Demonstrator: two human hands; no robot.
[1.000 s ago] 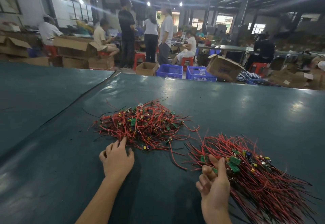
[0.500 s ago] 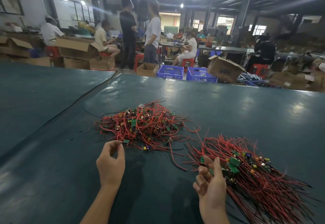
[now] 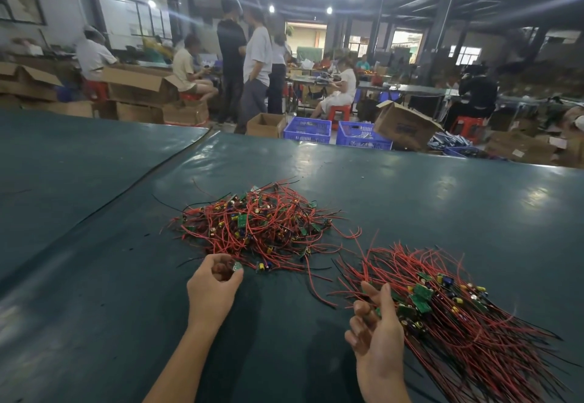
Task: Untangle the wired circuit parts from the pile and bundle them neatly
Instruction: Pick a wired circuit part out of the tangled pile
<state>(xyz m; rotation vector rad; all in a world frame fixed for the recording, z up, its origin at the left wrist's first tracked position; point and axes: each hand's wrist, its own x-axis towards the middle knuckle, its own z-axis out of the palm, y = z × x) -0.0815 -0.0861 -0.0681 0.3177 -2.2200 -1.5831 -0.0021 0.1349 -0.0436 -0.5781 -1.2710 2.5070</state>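
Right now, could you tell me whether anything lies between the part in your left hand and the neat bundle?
Only loose red wires trailing from the tangled pile cross the table between the part in the left hand and the bundle.

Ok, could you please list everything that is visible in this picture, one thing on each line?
tangled pile of wired circuit parts: one, red wires with green boards, middle of the table
bundle of wired circuit parts: one, red and black wires lying aligned, right of the pile
table: one, dark green, foreground
crates: at least two, blue, on the floor past the table
cardboard boxes: several, brown, background floor
stools: several, red, background
people: several, sitting or standing, background
left hand: one, pinches a small green circuit part at the pile's near edge
right hand: one, fingers half curled at the bundle's left edge; grip unclear
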